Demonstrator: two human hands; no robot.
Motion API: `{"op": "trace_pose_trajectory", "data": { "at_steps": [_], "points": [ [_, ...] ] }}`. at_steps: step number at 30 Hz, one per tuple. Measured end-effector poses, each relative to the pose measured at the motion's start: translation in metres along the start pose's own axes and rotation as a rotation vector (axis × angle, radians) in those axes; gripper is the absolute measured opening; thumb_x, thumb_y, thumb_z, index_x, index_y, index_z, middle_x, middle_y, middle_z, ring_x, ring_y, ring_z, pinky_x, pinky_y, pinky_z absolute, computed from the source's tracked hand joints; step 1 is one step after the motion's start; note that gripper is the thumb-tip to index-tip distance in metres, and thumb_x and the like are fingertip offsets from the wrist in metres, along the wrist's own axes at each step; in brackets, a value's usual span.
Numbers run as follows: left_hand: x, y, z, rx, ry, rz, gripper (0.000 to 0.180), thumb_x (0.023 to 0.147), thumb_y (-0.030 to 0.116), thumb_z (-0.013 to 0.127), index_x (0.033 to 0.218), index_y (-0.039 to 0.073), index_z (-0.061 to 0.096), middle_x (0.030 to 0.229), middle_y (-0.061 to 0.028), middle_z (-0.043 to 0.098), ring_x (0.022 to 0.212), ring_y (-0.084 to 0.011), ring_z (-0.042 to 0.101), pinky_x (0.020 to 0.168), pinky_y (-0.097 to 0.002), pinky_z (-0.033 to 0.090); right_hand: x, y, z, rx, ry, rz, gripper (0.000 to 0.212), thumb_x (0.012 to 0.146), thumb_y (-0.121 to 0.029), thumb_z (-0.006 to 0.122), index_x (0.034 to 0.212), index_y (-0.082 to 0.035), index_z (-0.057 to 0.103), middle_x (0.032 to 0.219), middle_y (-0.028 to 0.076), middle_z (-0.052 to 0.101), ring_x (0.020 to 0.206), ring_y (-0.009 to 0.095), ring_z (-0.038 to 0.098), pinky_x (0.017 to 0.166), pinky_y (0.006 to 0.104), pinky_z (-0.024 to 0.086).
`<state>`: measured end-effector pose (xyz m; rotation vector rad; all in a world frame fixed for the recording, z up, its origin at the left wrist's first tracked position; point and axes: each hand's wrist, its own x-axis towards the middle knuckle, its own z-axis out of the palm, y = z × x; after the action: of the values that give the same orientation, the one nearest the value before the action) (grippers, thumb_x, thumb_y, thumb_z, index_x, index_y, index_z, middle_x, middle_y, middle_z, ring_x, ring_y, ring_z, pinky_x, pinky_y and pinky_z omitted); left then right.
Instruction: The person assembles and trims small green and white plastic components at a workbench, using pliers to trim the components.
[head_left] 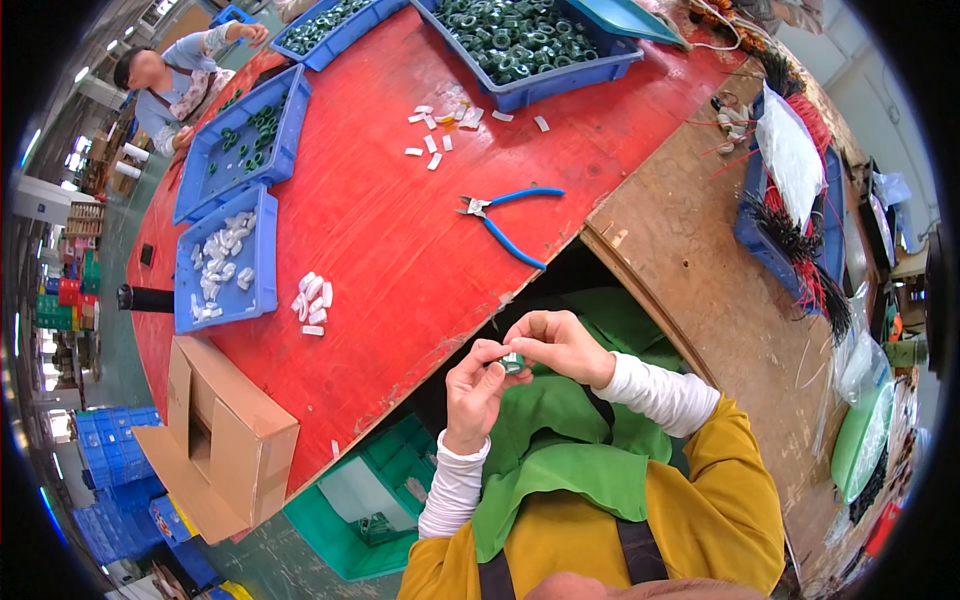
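Note:
Close to my body, just off the red table's edge, my left hand (474,392) pinches a small dark green ring-shaped part (512,363). From the other side my right hand (560,346) meets it, its fingers closed at the same part; whether a white piece sits between them is too small to tell. On the red table ahead lie blue-handled cutting pliers (508,222) with spread handles. A small pile of white plastic pieces (312,300) rests to the left, and more white pieces (432,144) are scattered farther back.
Blue trays hold white pieces (222,252), a few green rings (258,140) and a big heap of green rings (510,40). An opened cardboard box (235,440) stands at the left edge. Below is a green crate (335,535). A blue bin of wires (750,225) sits right.

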<state>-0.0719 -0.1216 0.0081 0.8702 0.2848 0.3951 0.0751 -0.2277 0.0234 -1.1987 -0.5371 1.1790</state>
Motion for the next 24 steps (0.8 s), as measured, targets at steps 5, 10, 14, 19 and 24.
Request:
{"op": "trace_pose_trajectory", "data": {
  "at_steps": [5,10,14,19,24],
  "points": [
    [0.000,-0.005,-0.003,-0.125,0.072,-0.041,0.024,0.095,0.011,0.055,0.116,0.000,0.059,0.105,-0.0131,0.064,0.096,-0.0256,0.065,0.084,-0.0420,0.057,-0.004,0.011,0.004,-0.222,0.037,-0.286,0.021,0.094,-0.015,0.059,0.105,0.003,0.061,0.090,0.002,0.059,0.080,0.009,0.059,0.067,0.0266,0.050],
    [0.000,-0.006,0.004,-0.192,0.135,-0.042,0.023,0.095,0.009,0.055,0.115,-0.002,0.059,0.103,-0.0120,0.065,0.093,-0.0222,0.065,0.085,-0.0411,0.057,-0.007,0.005,0.009,-0.375,0.115,-0.344,0.016,0.091,-0.011,0.062,0.099,0.003,0.065,0.088,0.007,0.060,0.078,0.016,0.062,0.066,0.0288,0.051],
    [0.001,-0.006,0.008,-0.184,0.164,-0.026,0.023,0.096,0.009,0.054,0.115,-0.003,0.059,0.103,-0.0126,0.066,0.093,-0.0221,0.066,0.086,-0.0411,0.057,-0.006,0.008,0.013,-0.625,0.215,-0.540,0.010,0.087,-0.006,0.064,0.091,0.002,0.068,0.087,0.011,0.061,0.072,0.021,0.064,0.065,0.0289,0.052],
    [0.001,-0.009,0.004,-0.225,0.172,-0.015,0.022,0.096,0.007,0.054,0.115,-0.003,0.058,0.102,-0.0124,0.066,0.092,-0.0215,0.065,0.086,-0.0394,0.056,-0.010,0.000,0.017,-0.548,0.233,-0.526,0.017,0.083,-0.004,0.066,0.099,0.001,0.066,0.089,0.010,0.060,0.075,0.023,0.063,0.065,0.0312,0.053],
    [0.002,-0.008,0.006,-0.260,0.201,-0.044,0.024,0.096,0.006,0.053,0.117,-0.003,0.057,0.103,-0.0120,0.065,0.093,-0.0210,0.065,0.085,-0.0367,0.055,-0.004,-0.001,0.018,-0.790,0.237,-0.806,0.027,0.074,-0.002,0.071,0.099,-0.003,0.063,0.091,0.008,0.059,0.074,0.026,0.060,0.065,0.0326,0.052]
  ]
}}
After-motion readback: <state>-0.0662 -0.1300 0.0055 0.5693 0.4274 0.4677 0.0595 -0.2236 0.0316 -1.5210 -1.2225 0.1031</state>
